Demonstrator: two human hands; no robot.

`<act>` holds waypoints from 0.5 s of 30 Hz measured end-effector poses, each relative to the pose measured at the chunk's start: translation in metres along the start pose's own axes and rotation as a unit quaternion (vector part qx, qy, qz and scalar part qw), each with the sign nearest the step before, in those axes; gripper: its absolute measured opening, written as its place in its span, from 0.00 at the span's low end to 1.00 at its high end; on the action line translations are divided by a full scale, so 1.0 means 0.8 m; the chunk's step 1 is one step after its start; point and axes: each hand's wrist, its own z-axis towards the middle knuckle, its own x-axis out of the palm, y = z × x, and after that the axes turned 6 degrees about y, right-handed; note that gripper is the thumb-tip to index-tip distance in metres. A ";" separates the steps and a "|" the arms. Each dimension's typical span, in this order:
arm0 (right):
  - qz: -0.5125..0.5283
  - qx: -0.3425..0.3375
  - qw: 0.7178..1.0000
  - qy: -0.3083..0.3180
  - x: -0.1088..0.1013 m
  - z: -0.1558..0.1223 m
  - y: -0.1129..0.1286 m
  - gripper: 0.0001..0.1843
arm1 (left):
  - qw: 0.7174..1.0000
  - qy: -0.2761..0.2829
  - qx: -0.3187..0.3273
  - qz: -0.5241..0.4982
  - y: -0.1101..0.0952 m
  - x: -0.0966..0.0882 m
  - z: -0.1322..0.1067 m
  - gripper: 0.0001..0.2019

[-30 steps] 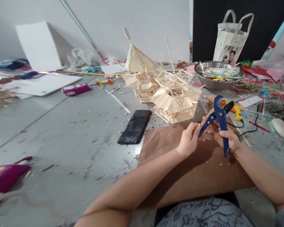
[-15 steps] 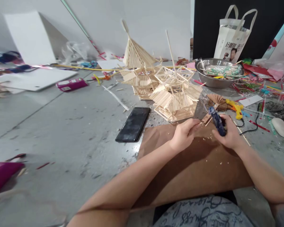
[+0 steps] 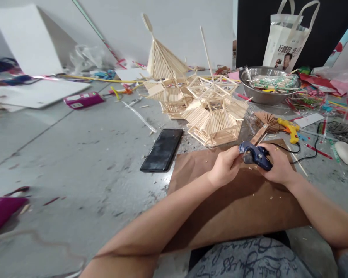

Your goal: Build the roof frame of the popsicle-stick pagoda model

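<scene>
My right hand [image 3: 280, 164] is wrapped around a dark blue hand tool [image 3: 259, 155] with a grey part, which looks like a small cutter. The tool's head lies against the fingertips of my left hand [image 3: 225, 166]. My left fingers are pinched together; what they hold is small and hidden behind the tool. Both hands are above a brown board [image 3: 220, 216] dotted with pale wood crumbs. Just beyond them lies a brown pleated fan-shaped piece [image 3: 266, 122] with a flat strip handle.
Two stick-built pagoda-like models [image 3: 214, 121] [image 3: 165, 63] stand ahead. A black phone [image 3: 162, 150] lies left of the board. To the right are a yellow glue gun [image 3: 291, 129] with a black cord, a white mouse [image 3: 346, 153] and a metal bowl [image 3: 249, 90] of wrapped sticks.
My right hand has tilted the blue tool over to the left, bringing its head to my left fingertips. My left hand has stayed nearly in place. The view has shifted slightly.
</scene>
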 end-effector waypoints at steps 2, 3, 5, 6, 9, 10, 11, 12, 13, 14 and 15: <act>0.004 0.008 1.000 0.005 0.000 0.000 0.002 0.28 | 1.000 0.000 0.000 0.018 -0.002 -0.001 0.000 0.08; 0.006 0.013 1.000 0.007 0.000 0.000 0.003 0.27 | 1.000 0.000 -0.003 0.026 -0.002 -0.001 0.001 0.08; 0.008 0.021 1.000 0.009 0.000 0.000 0.005 0.26 | 0.999 0.002 -0.009 0.037 -0.002 -0.001 0.000 0.08; 0.009 0.026 1.000 0.010 0.000 0.000 0.005 0.26 | 0.999 0.002 -0.011 0.040 -0.001 -0.001 0.000 0.08; 0.012 0.035 0.999 0.013 0.001 -0.001 0.006 0.25 | 0.999 -0.002 -0.005 0.046 -0.001 0.000 -0.001 0.08; 0.014 0.035 0.999 0.014 0.001 -0.001 0.006 0.25 | 0.999 -0.002 -0.004 0.044 -0.002 0.000 -0.001 0.07; 0.016 0.035 0.999 0.013 0.002 -0.002 0.005 0.25 | 0.999 -0.001 -0.006 0.040 -0.002 0.000 -0.001 0.07; 0.018 0.034 0.999 0.013 0.003 -0.002 0.005 0.25 | 0.999 0.002 -0.010 0.034 -0.003 0.000 -0.001 0.07; 0.019 0.033 0.999 0.012 0.004 -0.003 0.004 0.25 | 0.999 0.005 -0.015 0.029 -0.003 0.000 -0.001 0.07; 0.019 0.032 0.999 0.012 0.005 -0.003 0.004 0.26 | 1.000 0.008 -0.018 0.024 -0.004 0.000 -0.001 0.07; 0.018 0.031 0.999 0.013 0.006 -0.003 0.003 0.26 | 1.000 0.009 -0.021 0.021 -0.004 0.000 -0.002 0.07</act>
